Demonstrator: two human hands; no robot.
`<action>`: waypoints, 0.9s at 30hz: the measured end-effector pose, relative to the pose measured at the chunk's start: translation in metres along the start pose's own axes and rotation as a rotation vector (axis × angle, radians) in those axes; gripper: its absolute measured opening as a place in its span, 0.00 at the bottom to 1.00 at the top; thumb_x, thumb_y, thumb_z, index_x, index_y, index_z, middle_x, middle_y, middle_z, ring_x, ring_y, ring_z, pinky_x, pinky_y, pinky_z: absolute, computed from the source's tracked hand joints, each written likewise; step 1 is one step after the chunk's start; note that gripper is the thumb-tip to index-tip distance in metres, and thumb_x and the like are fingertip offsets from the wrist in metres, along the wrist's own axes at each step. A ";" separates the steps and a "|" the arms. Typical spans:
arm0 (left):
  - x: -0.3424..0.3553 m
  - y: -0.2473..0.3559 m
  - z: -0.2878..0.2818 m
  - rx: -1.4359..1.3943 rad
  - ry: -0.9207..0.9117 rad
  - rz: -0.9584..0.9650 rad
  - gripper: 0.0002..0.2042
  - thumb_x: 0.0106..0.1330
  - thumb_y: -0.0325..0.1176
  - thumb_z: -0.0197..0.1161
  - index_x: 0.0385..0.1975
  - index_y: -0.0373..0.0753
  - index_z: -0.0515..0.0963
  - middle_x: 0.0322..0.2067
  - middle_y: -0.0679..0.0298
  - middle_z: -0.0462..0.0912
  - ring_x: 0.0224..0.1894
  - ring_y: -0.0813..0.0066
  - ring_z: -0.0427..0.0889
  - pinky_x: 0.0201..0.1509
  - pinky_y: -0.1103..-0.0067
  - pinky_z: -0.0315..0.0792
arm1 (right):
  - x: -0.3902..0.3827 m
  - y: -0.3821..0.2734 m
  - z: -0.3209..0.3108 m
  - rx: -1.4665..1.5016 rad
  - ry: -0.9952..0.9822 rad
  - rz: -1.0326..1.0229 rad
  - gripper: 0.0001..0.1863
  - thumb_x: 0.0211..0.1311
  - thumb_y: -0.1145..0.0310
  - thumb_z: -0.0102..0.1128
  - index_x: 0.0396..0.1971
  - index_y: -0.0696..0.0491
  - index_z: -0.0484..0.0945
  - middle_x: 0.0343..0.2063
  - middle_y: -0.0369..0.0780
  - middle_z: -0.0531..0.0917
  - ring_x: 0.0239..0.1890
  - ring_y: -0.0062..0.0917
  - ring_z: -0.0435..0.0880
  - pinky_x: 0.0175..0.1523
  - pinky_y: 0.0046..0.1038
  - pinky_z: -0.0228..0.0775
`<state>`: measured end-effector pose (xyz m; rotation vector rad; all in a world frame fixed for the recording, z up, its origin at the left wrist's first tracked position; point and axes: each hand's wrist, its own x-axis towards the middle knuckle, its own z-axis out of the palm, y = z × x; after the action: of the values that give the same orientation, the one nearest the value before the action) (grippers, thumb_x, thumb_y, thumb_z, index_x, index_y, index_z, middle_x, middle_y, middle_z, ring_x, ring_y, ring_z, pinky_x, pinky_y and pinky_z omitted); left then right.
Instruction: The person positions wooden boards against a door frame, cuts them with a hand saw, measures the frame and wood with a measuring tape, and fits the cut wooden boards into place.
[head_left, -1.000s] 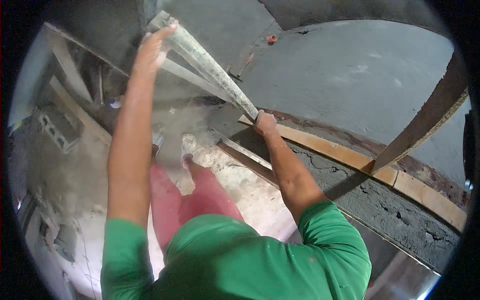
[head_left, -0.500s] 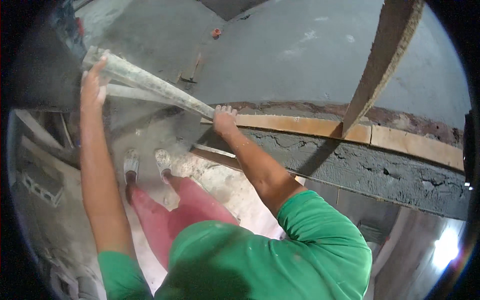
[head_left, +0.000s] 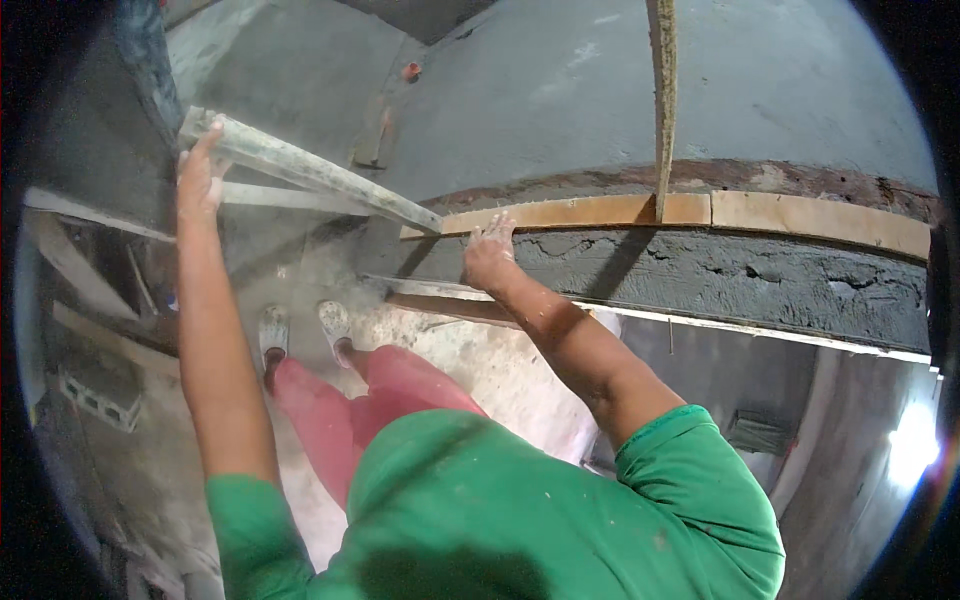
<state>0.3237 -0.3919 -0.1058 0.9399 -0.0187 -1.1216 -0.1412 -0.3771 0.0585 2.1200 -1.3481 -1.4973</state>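
Observation:
A long, pale, cement-smeared straightedge bar [head_left: 310, 168] slants from the far left down to the ledge. My left hand [head_left: 200, 182] grips its far-left end, thumb over the top. The bar's other end meets the left part of a tan wooden strip [head_left: 590, 213] lying along the ledge. My right hand [head_left: 490, 252] is off the bar, just right of its end. Its fingers are stretched out and apart, lying over the wooden strip and the rough grey mortar face [head_left: 700, 265] below it.
An upright wooden prop [head_left: 663, 100] stands on the strip, right of my right hand. Behind rises a smooth grey wall [head_left: 790, 90]. A white bar [head_left: 285, 197] runs beneath the straightedge. A hollow block [head_left: 100, 395] lies at the lower left, and a bright lamp [head_left: 912, 445] glows at the right.
My right hand has let go of the straightedge's near end and moved right onto the wooden strip. My left hand still holds the far end. The view has shifted.

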 end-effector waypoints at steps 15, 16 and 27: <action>-0.009 0.004 -0.003 0.071 0.097 0.045 0.40 0.49 0.40 0.79 0.62 0.35 0.65 0.54 0.55 0.75 0.58 0.59 0.75 0.63 0.62 0.70 | 0.032 -0.040 -0.108 0.554 0.243 -0.205 0.38 0.62 0.56 0.63 0.68 0.58 0.61 0.65 0.53 0.69 0.65 0.43 0.70 0.68 0.47 0.61; -0.021 0.002 0.014 0.061 -0.024 0.043 0.42 0.48 0.39 0.80 0.63 0.34 0.63 0.55 0.54 0.75 0.57 0.58 0.75 0.62 0.61 0.70 | 0.045 -0.044 -0.107 0.559 0.234 -0.220 0.38 0.62 0.56 0.63 0.68 0.58 0.61 0.65 0.53 0.69 0.65 0.43 0.70 0.68 0.47 0.61; -0.010 -0.006 0.004 0.276 0.174 0.160 0.28 0.56 0.39 0.74 0.53 0.34 0.73 0.47 0.57 0.81 0.48 0.64 0.82 0.53 0.61 0.78 | 0.086 -0.148 -0.271 0.875 0.638 -0.628 0.44 0.56 0.54 0.68 0.67 0.62 0.61 0.63 0.57 0.71 0.66 0.48 0.69 0.70 0.40 0.61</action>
<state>0.3121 -0.3873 -0.1030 1.2578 -0.1078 -0.9000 0.1713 -0.4453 0.0354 3.3628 -1.2341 -0.1528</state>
